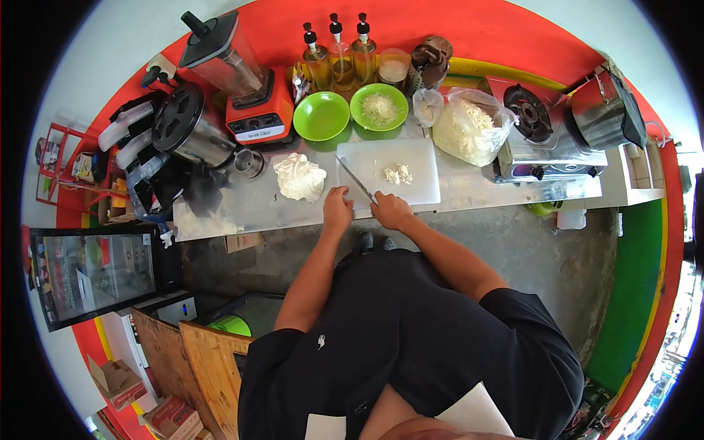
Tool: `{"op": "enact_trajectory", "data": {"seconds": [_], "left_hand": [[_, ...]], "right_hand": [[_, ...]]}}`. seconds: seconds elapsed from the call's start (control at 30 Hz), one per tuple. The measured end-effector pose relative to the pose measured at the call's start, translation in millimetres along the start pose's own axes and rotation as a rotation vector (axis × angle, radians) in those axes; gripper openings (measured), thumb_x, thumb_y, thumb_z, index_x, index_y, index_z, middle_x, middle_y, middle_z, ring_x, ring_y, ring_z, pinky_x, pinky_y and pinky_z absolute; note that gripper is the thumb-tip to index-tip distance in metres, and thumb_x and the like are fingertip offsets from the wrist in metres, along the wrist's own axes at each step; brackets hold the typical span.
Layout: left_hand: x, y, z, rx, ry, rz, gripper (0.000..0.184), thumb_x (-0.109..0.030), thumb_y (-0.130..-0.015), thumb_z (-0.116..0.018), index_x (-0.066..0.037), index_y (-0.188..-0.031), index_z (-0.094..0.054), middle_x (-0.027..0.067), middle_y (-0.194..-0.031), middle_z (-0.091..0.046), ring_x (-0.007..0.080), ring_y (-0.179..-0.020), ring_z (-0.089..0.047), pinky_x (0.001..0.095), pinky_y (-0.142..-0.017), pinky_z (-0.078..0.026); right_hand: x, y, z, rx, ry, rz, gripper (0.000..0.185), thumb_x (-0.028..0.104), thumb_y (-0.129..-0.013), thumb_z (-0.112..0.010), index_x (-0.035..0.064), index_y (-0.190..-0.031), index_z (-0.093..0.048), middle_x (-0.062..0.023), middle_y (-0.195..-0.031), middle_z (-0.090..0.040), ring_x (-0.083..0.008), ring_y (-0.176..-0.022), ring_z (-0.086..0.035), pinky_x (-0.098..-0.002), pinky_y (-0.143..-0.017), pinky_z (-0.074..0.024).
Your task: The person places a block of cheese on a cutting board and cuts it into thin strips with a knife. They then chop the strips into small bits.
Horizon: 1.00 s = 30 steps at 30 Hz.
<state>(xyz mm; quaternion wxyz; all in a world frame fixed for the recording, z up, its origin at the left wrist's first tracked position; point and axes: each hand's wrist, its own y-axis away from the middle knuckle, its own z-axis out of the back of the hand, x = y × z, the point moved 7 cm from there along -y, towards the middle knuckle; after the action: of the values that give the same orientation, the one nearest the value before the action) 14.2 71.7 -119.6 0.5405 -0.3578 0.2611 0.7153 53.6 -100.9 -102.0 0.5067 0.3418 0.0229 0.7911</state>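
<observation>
A knife [356, 177] is in my right hand [391, 211], its blade slanting up and left over the white cutting board [422, 158]. My left hand [338, 207] is at the board's lower left corner, fingers curled; whether it grips anything is hidden. A small pile of chopped pale food [398, 174] lies on the board, right of the blade. Left of the board sits a white crumpled bundle [299, 177]. Behind the board, one green bowl [379, 107] holds pale shreds, and another green bowl [322, 116] beside it looks empty.
A red blender [257, 110], a metal cup [248, 163] and a large steel pot [192, 125] stand left. Pump bottles [341, 62] line the back. Rightward are a plastic bag of pale shreds [473, 126] and a gas stove [550, 158] with a pot [605, 110].
</observation>
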Motion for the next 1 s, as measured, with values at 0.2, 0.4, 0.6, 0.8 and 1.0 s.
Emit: {"op": "enact_trajectory", "data": {"seconds": [0.2,0.4,0.6,0.8,1.0], "left_hand": [[-5,5,1,0.097,-0.068,0.075,0.049,0.004,-0.078,-0.073,-0.002,-0.125,-0.063,0.015,-0.12,-0.065,0.0298,-0.087,-0.069,0.0409,-0.081,-0.055],[-13,13,2,0.111,-0.125,0.033,0.06,0.005,-0.074,-0.074,-0.001,-0.133,-0.059,0.0141,-0.129,-0.063,0.0269,-0.082,-0.066,0.0375,-0.079,-0.055],[-15,19,-3,0.111,-0.186,-0.006,0.067,0.008,-0.075,-0.071,0.0,-0.14,-0.054,0.016,-0.137,-0.058,0.0281,-0.082,-0.065,0.0365,-0.081,-0.055],[-20,23,-5,0.147,-0.262,0.004,0.07,0.009,-0.077,-0.069,-0.001,-0.144,-0.051,0.018,-0.147,-0.052,0.0291,-0.089,-0.068,0.0373,-0.085,-0.055],[-19,40,-12,0.147,-0.23,0.008,0.072,0.002,-0.08,-0.071,0.001,-0.148,-0.046,0.0189,-0.154,-0.047,0.0301,-0.098,-0.07,0.0358,-0.085,-0.057]], "right_hand": [[-26,16,7,-0.073,-0.074,-0.087,0.035,0.034,-0.1,-0.054,0.0013,-0.109,-0.058,-0.0309,-0.099,-0.069,-0.0505,-0.095,-0.067,-0.0577,-0.086,-0.0527],[-64,29,17,-0.269,-0.178,-0.193,0.032,0.032,-0.099,-0.057,-0.0001,-0.104,-0.058,-0.0318,-0.092,-0.069,-0.0523,-0.09,-0.065,-0.0593,-0.082,-0.0516],[-37,30,18,-0.198,-0.268,-0.048,0.032,0.032,-0.097,-0.06,0.0001,-0.101,-0.059,-0.0318,-0.086,-0.068,-0.0522,-0.086,-0.065,-0.059,-0.08,-0.0515],[-34,34,2,-0.066,-0.165,0.064,0.032,0.034,-0.096,-0.061,0.0027,-0.103,-0.062,-0.0297,-0.089,-0.069,-0.0504,-0.088,-0.067,-0.0575,-0.082,-0.0531],[-82,52,24,-0.231,-0.252,-0.213,0.031,0.033,-0.095,-0.061,0.0047,-0.106,-0.063,-0.0275,-0.093,-0.07,-0.0493,-0.091,-0.067,-0.0576,-0.082,-0.0533]]}}
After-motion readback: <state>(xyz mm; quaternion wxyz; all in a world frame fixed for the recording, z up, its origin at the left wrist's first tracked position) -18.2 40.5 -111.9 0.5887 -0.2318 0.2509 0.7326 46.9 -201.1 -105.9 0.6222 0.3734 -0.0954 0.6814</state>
